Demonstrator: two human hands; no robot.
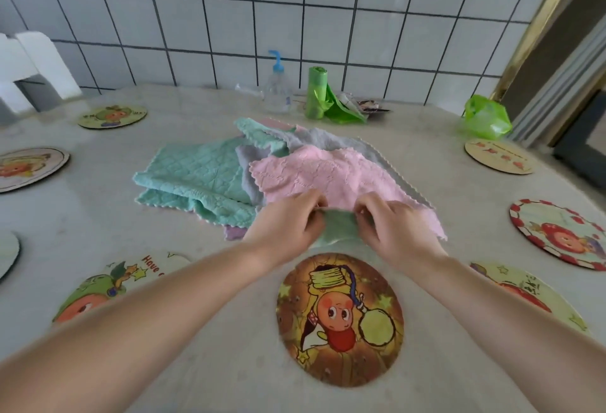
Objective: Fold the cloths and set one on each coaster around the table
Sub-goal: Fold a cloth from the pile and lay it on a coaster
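Mint-green microfibre cloth (339, 228) is being pinched narrowly between left hand (288, 221) and right hand (393, 225), just beyond the round cartoon coaster (339, 317), probably for folding.

a pale marbled table (426, 137) carries everything, its far edge against a tiled wall. a heap of cloths (262, 170) in teal, pink, grey and lilac lies at the middle. round picture coasters ring it: a brown coaster (340, 319) nearest, others at left (32, 168), far left (112, 116), right (560, 232) and far right (498, 156). at the back stand a clear pump bottle (278, 89) and a green bag roll (316, 93); a crumpled green bag (487, 116) sits at the right edge.
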